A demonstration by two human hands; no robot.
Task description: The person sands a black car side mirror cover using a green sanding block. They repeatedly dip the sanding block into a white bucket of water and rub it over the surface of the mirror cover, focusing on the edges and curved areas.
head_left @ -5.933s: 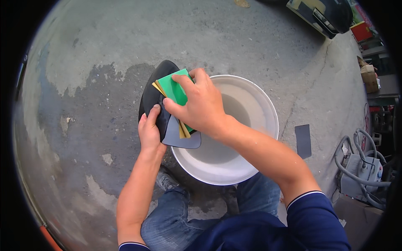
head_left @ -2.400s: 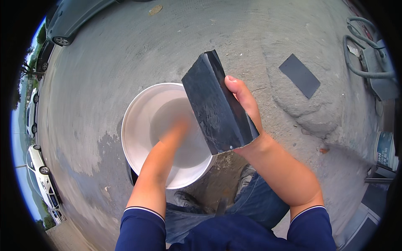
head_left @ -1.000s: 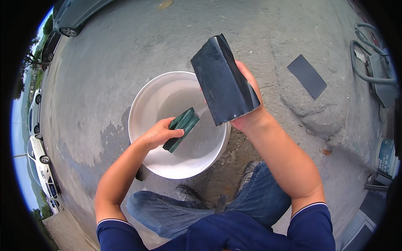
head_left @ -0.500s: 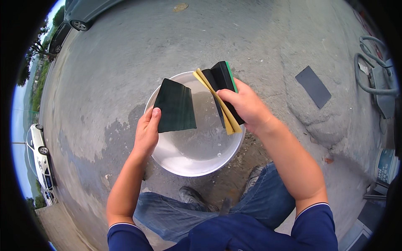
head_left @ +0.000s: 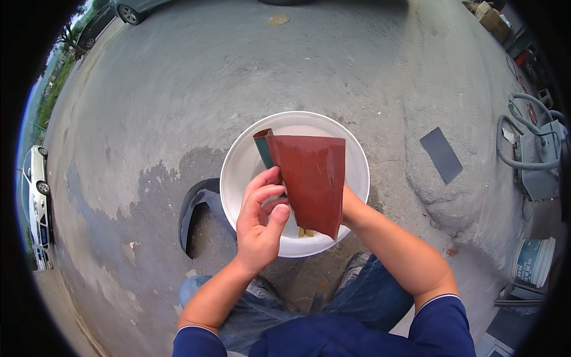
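A sheet of sandpaper (head_left: 312,178) stands up over the round white basin (head_left: 229,169), its smooth red-brown back facing me. Its left edge curls into a roll, showing a dark green face. My left hand (head_left: 260,217) is at that rolled edge, fingers bent and apart, the thumb clear of the fingertips. From the right, my right hand (head_left: 352,205) reaches behind the sheet and holds it up; its fingers are hidden. The tip of a yellow strip (head_left: 305,232) peeks out below the sheet. Whether the black and green-edged pieces are behind it, I cannot tell.
A curved dark piece (head_left: 193,208) lies on the ground left of the basin. Farther right are a flat grey sheet (head_left: 441,154), a grey machine with a hose (head_left: 538,172) and a bucket (head_left: 534,262). Parked cars (head_left: 38,202) stand along the left.
The green sandpaper sheet has turned over and moved right, in front of my right hand. My left hand has moved right with looser fingers. The curved dark piece now shows beside the basin.
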